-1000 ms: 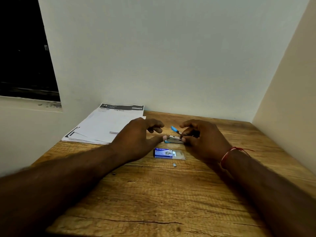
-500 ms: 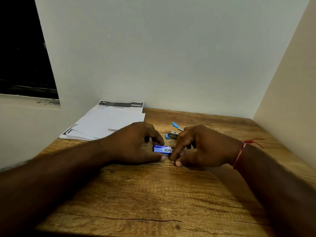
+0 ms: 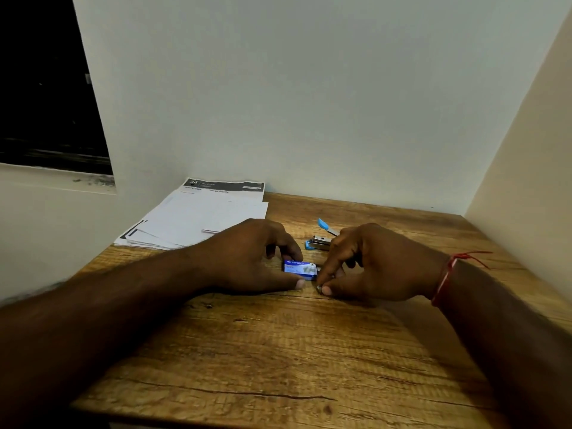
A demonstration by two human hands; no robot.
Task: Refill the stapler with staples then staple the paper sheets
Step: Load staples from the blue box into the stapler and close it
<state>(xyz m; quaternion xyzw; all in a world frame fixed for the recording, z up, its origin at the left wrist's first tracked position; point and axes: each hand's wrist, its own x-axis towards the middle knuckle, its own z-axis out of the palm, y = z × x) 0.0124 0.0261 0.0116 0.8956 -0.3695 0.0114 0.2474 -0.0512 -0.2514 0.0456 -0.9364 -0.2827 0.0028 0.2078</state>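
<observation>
A small blue staple box [image 3: 299,269] lies on the wooden table [image 3: 278,351] between my hands. My left hand [image 3: 247,258] grips the box, thumb at its near edge and fingers curled over its far side. My right hand [image 3: 368,264] pinches a small bit of staples [image 3: 319,287] between thumb and forefinger, just right of the box. The blue and metal stapler [image 3: 318,241] lies open behind the box, its blue-tipped arm [image 3: 324,224] raised. Paper sheets [image 3: 198,218] lie stacked at the table's back left.
White walls close the table at the back and on the right. A dark window opening [image 3: 46,88] is at the upper left. A red thread [image 3: 445,277] circles my right wrist.
Both hands left the stapler and came down nearer to me, onto the staple box. The left now holds the box and the right pinches at the staples beside it.
</observation>
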